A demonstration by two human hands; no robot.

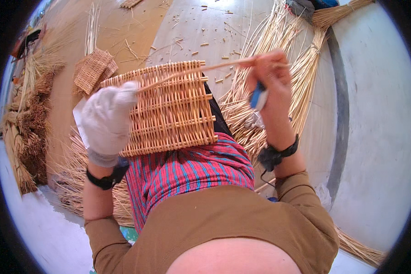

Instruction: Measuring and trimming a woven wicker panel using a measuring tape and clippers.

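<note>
A woven wicker panel (169,112) lies across my lap, on red-and-blue striped cloth (192,164). My left hand (107,116), in a white glove, is closed at the panel's left edge. From its fingers a thin wicker strand (194,71) runs taut over the panel's far part to my right hand (269,73), which is raised beyond the panel's right side. The bare fingers of that hand are pinched on the strand and somewhat blurred. A small blue and white object (259,96) shows against its palm; its kind is unclear.
Long loose wicker rods (301,82) lie in bundles on the floor at right. Smaller woven pieces (95,71) rest at far left, beyond my left hand. Darker bundles (36,109) stand along the left side. Short offcuts (219,81) dot the floor; a pale wall (379,114) rises at right.
</note>
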